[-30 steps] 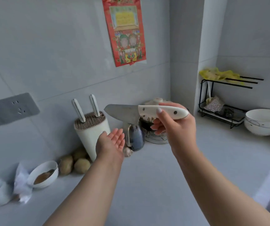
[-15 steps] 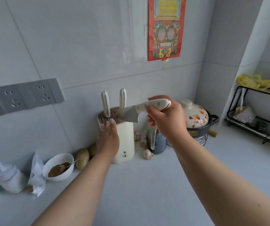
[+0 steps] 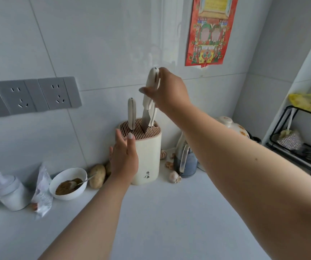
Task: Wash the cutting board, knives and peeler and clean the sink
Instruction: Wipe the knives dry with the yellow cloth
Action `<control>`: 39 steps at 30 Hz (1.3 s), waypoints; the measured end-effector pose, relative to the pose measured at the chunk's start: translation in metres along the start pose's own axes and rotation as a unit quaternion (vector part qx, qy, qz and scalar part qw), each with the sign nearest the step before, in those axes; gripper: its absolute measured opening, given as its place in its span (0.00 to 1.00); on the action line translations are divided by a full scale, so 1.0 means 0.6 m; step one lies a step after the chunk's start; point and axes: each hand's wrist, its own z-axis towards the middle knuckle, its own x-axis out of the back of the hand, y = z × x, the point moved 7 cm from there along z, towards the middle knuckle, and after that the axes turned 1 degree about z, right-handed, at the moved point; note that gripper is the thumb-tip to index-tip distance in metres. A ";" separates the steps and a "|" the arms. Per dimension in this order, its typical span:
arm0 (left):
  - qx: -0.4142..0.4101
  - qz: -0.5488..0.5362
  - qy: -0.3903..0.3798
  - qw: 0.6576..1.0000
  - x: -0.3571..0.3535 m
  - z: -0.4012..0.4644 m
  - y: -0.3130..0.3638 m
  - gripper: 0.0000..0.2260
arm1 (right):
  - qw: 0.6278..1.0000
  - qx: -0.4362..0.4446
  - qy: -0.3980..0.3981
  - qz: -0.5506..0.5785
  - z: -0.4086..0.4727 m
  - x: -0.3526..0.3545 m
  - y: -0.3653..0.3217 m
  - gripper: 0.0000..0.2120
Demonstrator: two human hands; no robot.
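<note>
My right hand (image 3: pixel 166 91) grips the white handle of a knife (image 3: pixel 149 102) and holds it upright, blade down. The blade's tip is in the slotted top of the cream knife block (image 3: pixel 148 156) by the wall. Two more white-handled knives stand in the block, one (image 3: pixel 131 113) at the left and one partly hidden behind the held knife. My left hand (image 3: pixel 124 156) rests against the block's left side with fingers straight. The cutting board, peeler and sink are out of view.
Left of the block lie potatoes (image 3: pixel 97 175), a white bowl (image 3: pixel 68 182) of brown paste with a spoon, a crumpled packet (image 3: pixel 43 190) and a white jar (image 3: pixel 10 190). Right of it are garlic bulbs (image 3: pixel 174 176), a kettle (image 3: pixel 186 158), a flowered pot (image 3: pixel 233 126) and a black wire rack (image 3: pixel 301 147).
My right hand has turned the knife from lying level to upright and lowered its tip into the block. My left hand has stayed at the block's side. The view moved closer.
</note>
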 end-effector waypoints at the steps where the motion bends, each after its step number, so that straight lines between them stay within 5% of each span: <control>1: 0.003 -0.005 -0.002 1.000 0.000 0.002 -0.004 0.37 | 0.999 -0.006 -0.023 -0.023 0.014 -0.018 0.002 0.19; 8: -0.028 -0.022 0.018 0.999 0.005 -0.001 -0.010 0.41 | 0.981 -0.060 -0.170 -0.072 0.019 -0.130 0.056 0.08; 13: -0.051 -0.037 0.039 0.997 0.002 -0.007 -0.009 0.35 | 0.984 -0.056 -0.149 -0.078 0.006 -0.148 0.071 0.05; 18: -0.058 -0.007 0.072 0.996 0.002 -0.016 0.015 0.31 | 0.991 -0.024 -0.105 -0.075 -0.010 -0.100 0.064 0.19; 21: -0.119 0.018 0.108 0.987 -0.004 -0.046 0.062 0.23 | 0.996 -0.026 -0.069 -0.049 -0.031 -0.055 0.077 0.19; 26: -0.111 0.000 -0.054 0.992 -0.092 -0.097 0.125 0.10 | 0.995 -0.088 -0.032 -0.014 -0.080 0.043 0.141 0.14; 39: -0.186 -0.021 -0.312 0.931 -0.321 -0.292 0.304 0.03 | 0.960 -0.265 0.084 0.018 -0.307 0.331 0.360 0.07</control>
